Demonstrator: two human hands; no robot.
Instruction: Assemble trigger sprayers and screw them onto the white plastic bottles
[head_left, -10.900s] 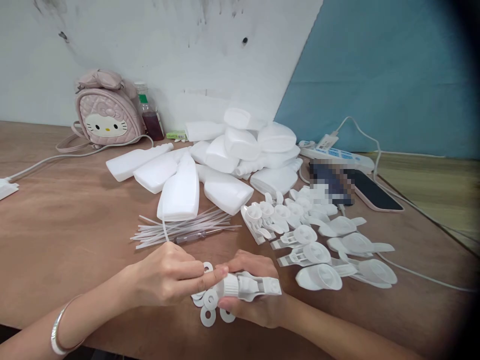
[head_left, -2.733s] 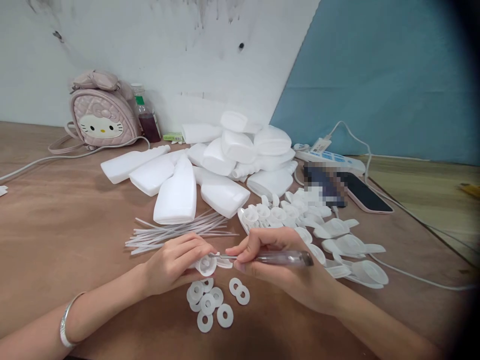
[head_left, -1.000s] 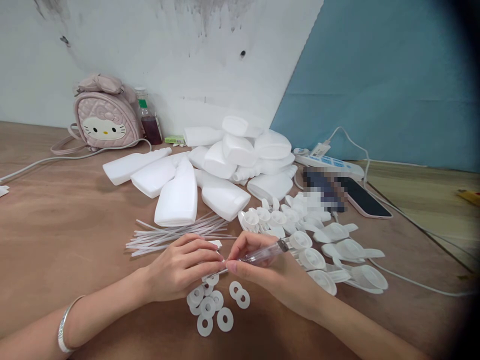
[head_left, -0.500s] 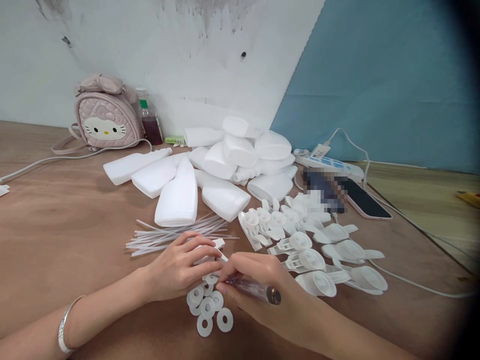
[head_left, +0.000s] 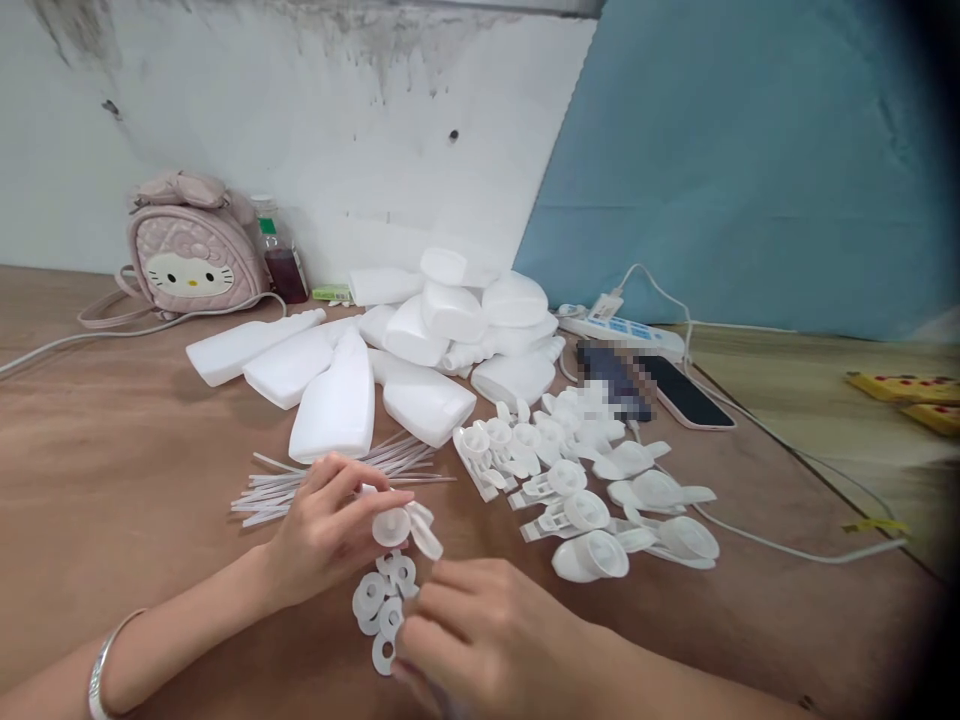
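My left hand point(head_left: 326, 520), a bracelet on its wrist, is closed around a white plastic trigger spray head point(head_left: 391, 527) whose round collar opening faces me. Below it lies a small heap of flat white ring washers point(head_left: 367, 595). My right hand point(head_left: 487, 630), somewhat blurred, is closed over the right edge of that heap. It grips a pen-like tool, mostly hidden by the fingers, with a thin tip point(head_left: 400, 590) among the washers. Thin white plastic tubes point(head_left: 262, 495) lie just behind my left hand.
White bottles point(head_left: 334, 405) are piled at the back. More white spray heads point(head_left: 592, 555) lie in rows at right. Beyond them are a phone point(head_left: 686, 390), a power strip point(head_left: 637, 333) and cables. A pink bag point(head_left: 191, 250) and a bottle of dark liquid point(head_left: 285, 270) stand by the wall.
My right hand has drawn away from the spray head, down to the washers, with the tool. My left hand has turned the spray head so its opening shows. The view has shifted right.
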